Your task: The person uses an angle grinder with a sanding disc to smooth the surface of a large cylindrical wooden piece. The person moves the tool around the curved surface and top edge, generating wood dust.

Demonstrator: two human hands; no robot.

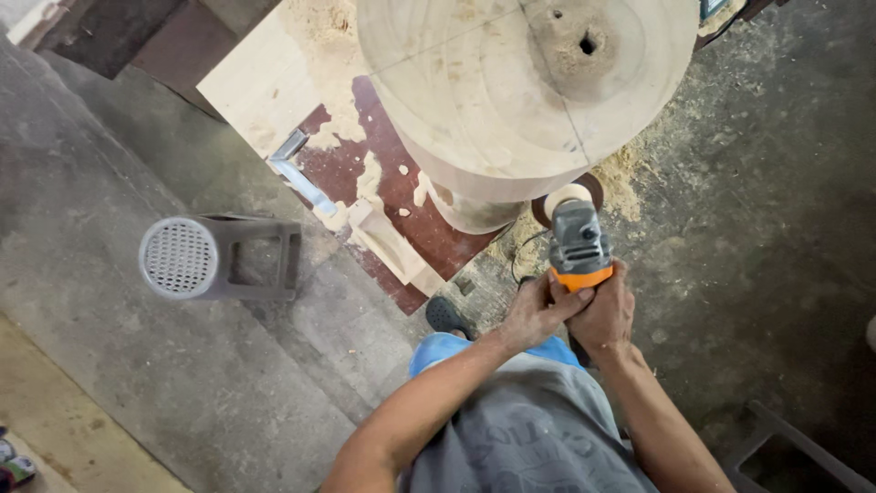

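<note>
hands meet on the rear grip of a grey and orange handheld angle grinder [578, 245], both forearms stretched forward and converging from the lower edge of the view. the left hand [537, 312] wraps its fingers around the left of the orange collar, clenched on the tool, wrist bent slightly inward. the right hand [604, 315] closes around the handle from the right and beneath, knuckles up, also grasping the grinder. the tool points away from the person, its round tan sanding disc [566, 196] pressed at the lower side of a large pale turned wooden drum [511, 91], smooth-topped, with a rough dark hole near its centre and thin pencil lines across it. the drum stands on a dark red board [401, 201] dusted with pale sawdust, a light offcut block [388, 242] beside it. a grey plastic stool [219, 258] lies on its side on the dull concrete floor [119, 365], well apart to the left.
</note>
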